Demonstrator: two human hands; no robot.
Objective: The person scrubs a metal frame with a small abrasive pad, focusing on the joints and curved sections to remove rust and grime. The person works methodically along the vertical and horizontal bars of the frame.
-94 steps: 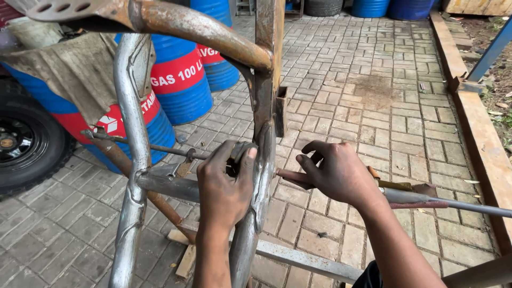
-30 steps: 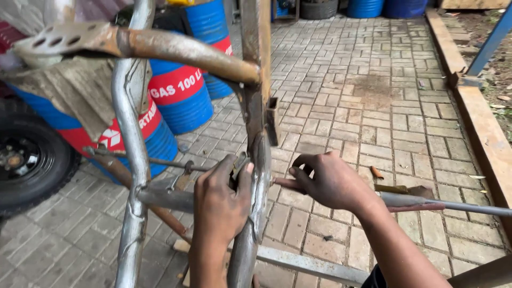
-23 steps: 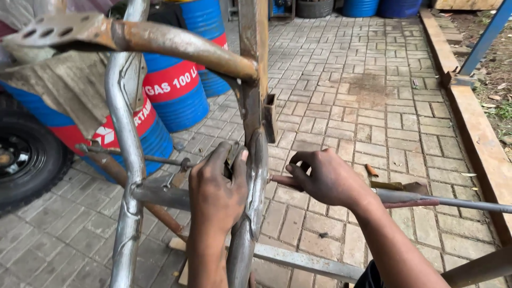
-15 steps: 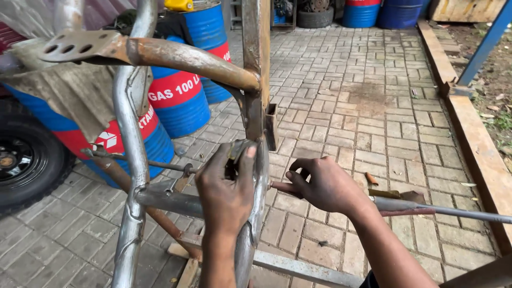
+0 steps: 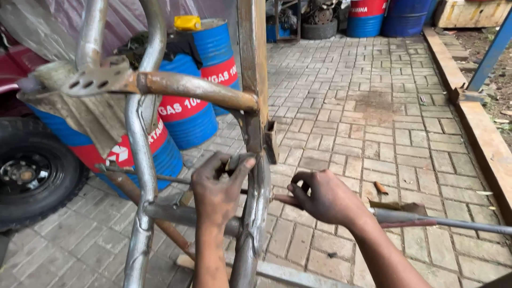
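Note:
A rusty welded metal frame (image 5: 254, 96) of bent tubes and a flat upright bar stands before me on the paved floor. My left hand (image 5: 217, 189) is closed around a small part at the joint where the upright meets a curved tube (image 5: 255, 213). My right hand (image 5: 326, 197), just right of the upright, pinches a thin rod (image 5: 280, 199) that runs through the joint. A long grey bar (image 5: 442, 221) stretches away to the right behind my right wrist.
Blue and red oil drums (image 5: 186, 114) stand at the left behind the frame, next to a black car tyre (image 5: 32, 176). A timber kerb (image 5: 488, 149) lines the right side of the brick paving (image 5: 368, 96). More drums (image 5: 368, 16) stand far back.
My view has risen and shifted, so the frame's upper tubes fill more of the picture. Both hands stay at the same joint; the right hand has crept slightly closer to the upright.

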